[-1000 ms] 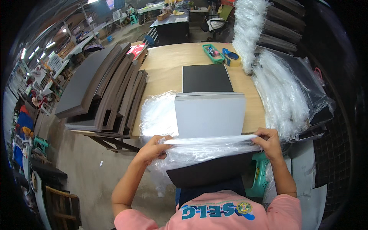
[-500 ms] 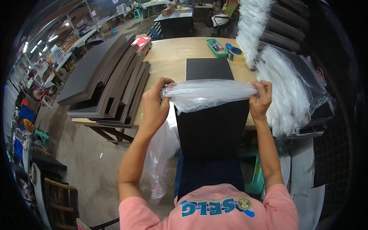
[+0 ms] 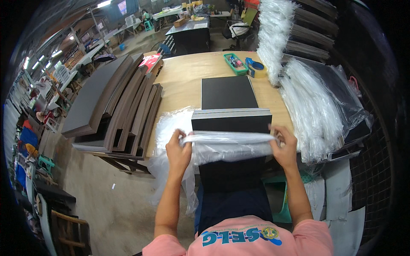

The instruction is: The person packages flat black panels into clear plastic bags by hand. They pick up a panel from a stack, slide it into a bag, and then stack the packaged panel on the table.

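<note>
A clear plastic bag (image 3: 230, 147), its mouth bunched into a band, stretches crosswise between my hands. My left hand (image 3: 178, 151) pinches its left end, and my right hand (image 3: 284, 147) grips the right end with thumb and fingers. Under the plastic, a black board stack (image 3: 230, 123) reaches from the table toward my lap, its layered pale edges facing away from me. How far the bag covers the stack I cannot tell. Beyond it lies a flat black panel (image 3: 228, 92). More loose clear plastic (image 3: 171, 128) spreads at the left and drapes over the table's front edge.
Thick dark boards (image 3: 106, 106) are piled at the table's left. On the right, a heap of clear plastic bags (image 3: 314, 111) lies on black sheets. A green basket (image 3: 235, 64) of small items and tape rolls (image 3: 256, 68) sit at the back. A green stool (image 3: 282, 196) stands below.
Both hands have drawn the bunched plastic toward me, down along the black stack. The stack's far layered edge now shows, uncovered by the band.
</note>
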`<move>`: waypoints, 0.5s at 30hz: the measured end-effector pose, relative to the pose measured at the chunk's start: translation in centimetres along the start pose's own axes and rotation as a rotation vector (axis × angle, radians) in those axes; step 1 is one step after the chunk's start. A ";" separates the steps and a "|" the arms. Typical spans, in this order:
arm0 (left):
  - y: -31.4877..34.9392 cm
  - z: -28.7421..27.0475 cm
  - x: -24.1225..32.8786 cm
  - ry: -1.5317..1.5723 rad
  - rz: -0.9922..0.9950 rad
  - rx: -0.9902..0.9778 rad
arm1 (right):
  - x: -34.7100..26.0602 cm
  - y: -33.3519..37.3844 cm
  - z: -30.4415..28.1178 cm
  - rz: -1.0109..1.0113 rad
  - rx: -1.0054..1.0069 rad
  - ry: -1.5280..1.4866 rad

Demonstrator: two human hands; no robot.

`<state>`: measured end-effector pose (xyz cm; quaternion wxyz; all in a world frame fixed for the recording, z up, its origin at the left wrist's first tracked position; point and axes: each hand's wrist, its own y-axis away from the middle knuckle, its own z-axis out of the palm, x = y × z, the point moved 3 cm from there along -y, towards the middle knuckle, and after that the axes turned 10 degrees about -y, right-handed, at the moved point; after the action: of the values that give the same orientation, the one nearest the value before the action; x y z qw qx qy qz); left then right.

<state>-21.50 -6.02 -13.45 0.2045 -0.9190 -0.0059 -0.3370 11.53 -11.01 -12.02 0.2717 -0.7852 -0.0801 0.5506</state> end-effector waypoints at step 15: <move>3.7 -3.9 3.4 -0.081 0.332 0.253 | -0.8 0.6 -0.1 -0.348 0.101 0.276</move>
<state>-20.73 -11.36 -9.98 0.3706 -0.8871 0.0950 -0.2583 11.20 -11.89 -11.62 0.4099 -0.8130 -0.1487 0.3859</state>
